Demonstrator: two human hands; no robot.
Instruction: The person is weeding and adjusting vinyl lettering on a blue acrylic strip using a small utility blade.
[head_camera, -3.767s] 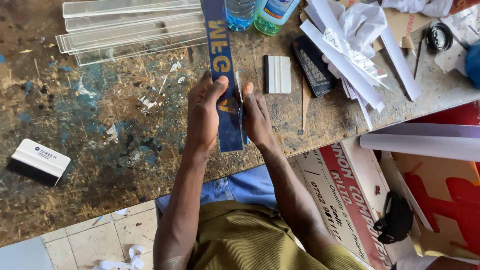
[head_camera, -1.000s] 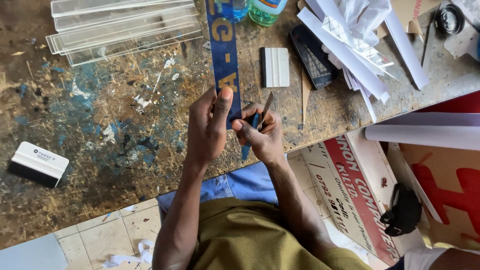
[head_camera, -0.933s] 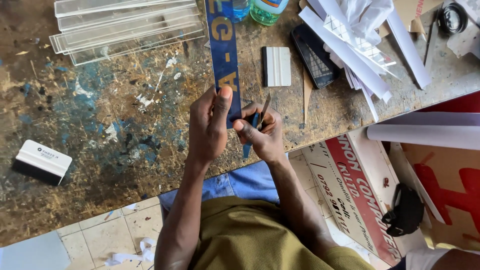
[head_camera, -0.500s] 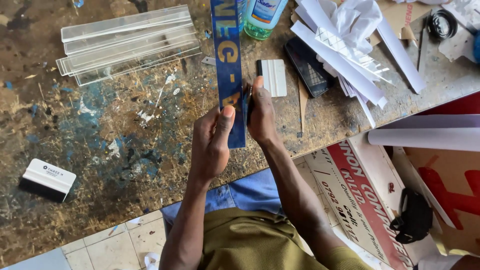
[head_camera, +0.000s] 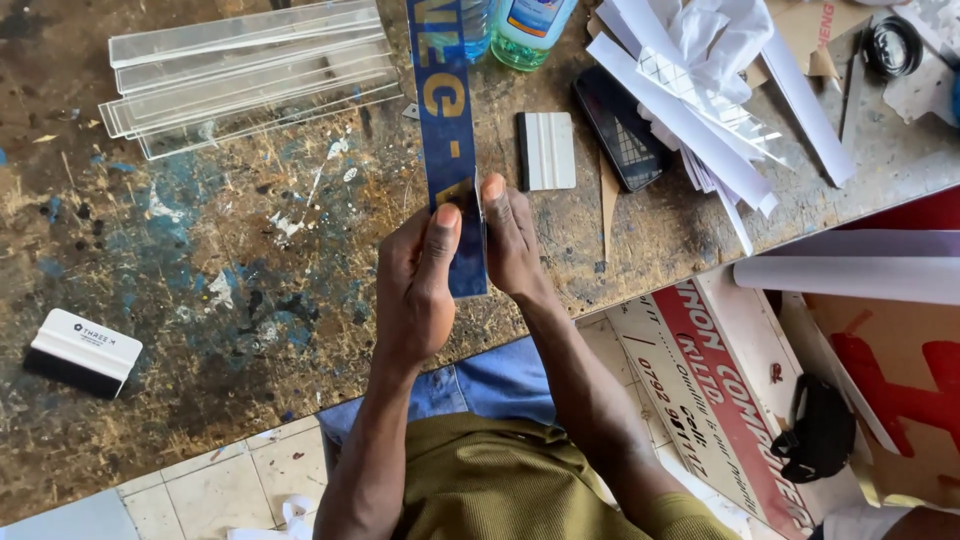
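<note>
Landmark: bench (head_camera: 200, 300).
- Long blue strip sign (head_camera: 445, 120) with yellow letters, lying across bench middle.
- Dark phone screen (head_camera: 620, 130) on bench, right of strip.
- Green-tinted bottle, blue-white label (head_camera: 535, 15), bench far edge.
- Red-white sign board (head_camera: 700, 390) on floor below bench's right end.

Head view, even diffuse daylight; scene bright, no hard directional source evident. Shadows soft and short: faint dark edge beneath the left hand (head_camera: 420, 290) and right hand (head_camera: 512, 245) on the workbench (head_camera: 200, 280). Mild specular sheen on the clear acrylic strips (head_camera: 245, 75) and on the blue lettered strip (head_camera: 447, 130). White paper strips (head_camera: 700, 100) near clipping, little texture retained. Focus sharp at centre; slight softness and wide-angle stretch toward corners. No motion blur seen.
</note>
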